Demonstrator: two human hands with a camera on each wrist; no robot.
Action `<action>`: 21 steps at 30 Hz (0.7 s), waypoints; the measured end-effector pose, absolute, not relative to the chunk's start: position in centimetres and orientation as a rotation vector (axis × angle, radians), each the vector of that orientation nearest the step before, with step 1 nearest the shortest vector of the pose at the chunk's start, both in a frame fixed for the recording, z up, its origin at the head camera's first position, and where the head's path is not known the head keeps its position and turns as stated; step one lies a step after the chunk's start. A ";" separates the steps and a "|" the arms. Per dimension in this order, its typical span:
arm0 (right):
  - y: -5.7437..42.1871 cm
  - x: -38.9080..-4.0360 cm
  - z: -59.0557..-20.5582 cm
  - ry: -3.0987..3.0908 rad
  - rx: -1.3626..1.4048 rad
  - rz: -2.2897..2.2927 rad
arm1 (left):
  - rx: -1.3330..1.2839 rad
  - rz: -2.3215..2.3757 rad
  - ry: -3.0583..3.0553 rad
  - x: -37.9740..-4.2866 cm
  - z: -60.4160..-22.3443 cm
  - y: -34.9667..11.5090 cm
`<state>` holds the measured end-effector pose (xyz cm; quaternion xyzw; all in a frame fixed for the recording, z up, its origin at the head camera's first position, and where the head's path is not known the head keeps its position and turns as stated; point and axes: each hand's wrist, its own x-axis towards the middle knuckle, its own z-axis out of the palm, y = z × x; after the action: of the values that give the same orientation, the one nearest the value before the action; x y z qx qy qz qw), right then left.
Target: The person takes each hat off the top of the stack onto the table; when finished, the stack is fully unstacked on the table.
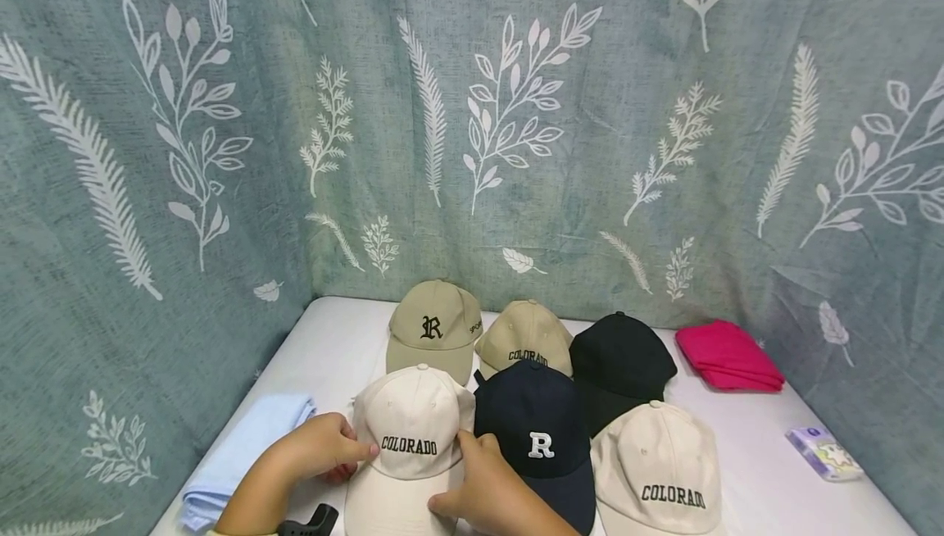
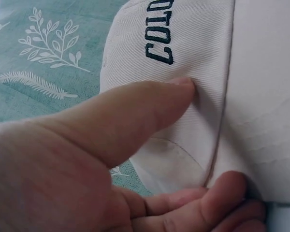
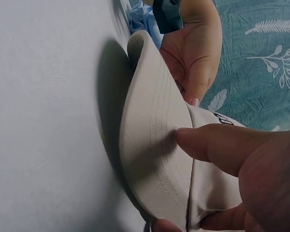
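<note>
A cream baseball cap (image 1: 415, 405) with dark "COLORADO" lettering sits at the near middle of the white table, brim toward me. My left hand (image 1: 317, 447) pinches its left side. In the left wrist view that thumb presses the front panel (image 2: 193, 48) below the letters, while the fingers curl at the brim's edge. My right hand (image 1: 483, 474) grips the opposite side, thumb on top of the brim (image 3: 152, 130) near its seam. One fingertip shows at the brim's edge in the right wrist view; the other fingers are partly hidden.
Close on the right lies a navy cap (image 1: 534, 405) with a white R. Behind stand a khaki R cap (image 1: 435, 315), a tan cap (image 1: 525, 327) and a black cap (image 1: 623, 360). Another cream cap (image 1: 656, 458), pink cloth (image 1: 726, 356), tissue pack (image 1: 822, 454) and blue cloth (image 1: 251, 446) surround them.
</note>
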<state>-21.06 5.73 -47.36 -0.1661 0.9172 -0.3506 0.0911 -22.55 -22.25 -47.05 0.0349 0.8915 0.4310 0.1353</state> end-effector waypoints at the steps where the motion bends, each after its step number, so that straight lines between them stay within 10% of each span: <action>1: 5.7 -21.0 -47.3 2.717 -0.484 -1.043 | 0.098 1.247 2.584 -22.5 -47.0 -22.3; 21: 7.6 -21.4 -44.8 2.622 -0.511 -1.142 | 0.029 1.448 2.487 -22.6 -47.1 -22.7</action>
<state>-21.41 7.63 -44.77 -0.1745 0.8962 -0.3904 0.1181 -22.57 -22.73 -47.09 0.0099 0.8566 0.4988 0.1312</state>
